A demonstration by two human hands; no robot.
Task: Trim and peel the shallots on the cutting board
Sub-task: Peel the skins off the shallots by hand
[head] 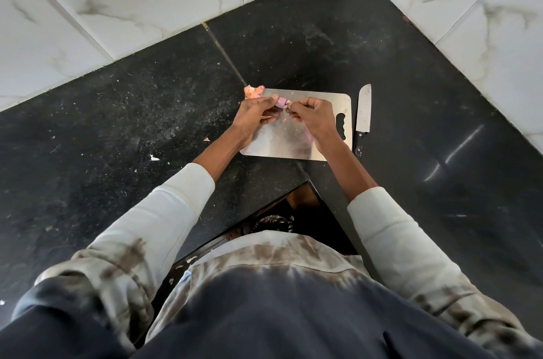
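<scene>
The left hand (254, 117) holds a small purple shallot (279, 102) up over the shiny steel cutting board (293, 138). Its thumb and fingers are curled around the shallot, so only the tip of the shallot peeks out past the fingertips. The right hand (311, 117) is right next to it. Its thumb and first finger are pinched together at the shallot's end, on what looks like a thin bit of skin. The bit is too small to see well. The other fingers of that hand are curled in.

I think the step now is peeling. To do it well, the left fingers should hold the shallot firm but not squash it. The pinching fingers should pull the skin slowly along the shallot, away from the left thumb, so it comes off in one long strip and not in crumbs. Turn the shallot a little after each pull.

A pile of orange-pink peels (254, 92) sits just past the left fingertips, at the far corner of the board. Something pale purple (308, 135) shows under the right wrist, maybe another shallot, but it is mostly hidden. A steel knife with a dark handle (363, 112) lies on the black stone counter (117, 123), beside the board on the outer side of the right hand. No fingers touch it.
</scene>
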